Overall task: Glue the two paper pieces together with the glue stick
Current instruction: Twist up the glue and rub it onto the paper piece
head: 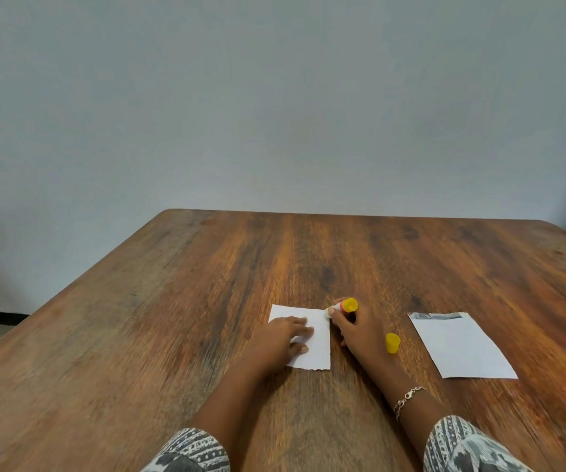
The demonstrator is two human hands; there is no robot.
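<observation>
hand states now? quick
Left hand: open, flat on the paper.
Right hand: closed on the glue stick.

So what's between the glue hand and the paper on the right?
The yellow cap stands there, by the right hand holding the glue stick; head view shows it.

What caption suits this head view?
Left hand pins one paper piece; right hand holds the uncapped glue stick at its corner; yellow cap and second piece lie aside.

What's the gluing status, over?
Left hand flat on small white paper piece. Right hand grips yellow-ended glue stick at its edge. Yellow cap, second white paper aside.
</observation>
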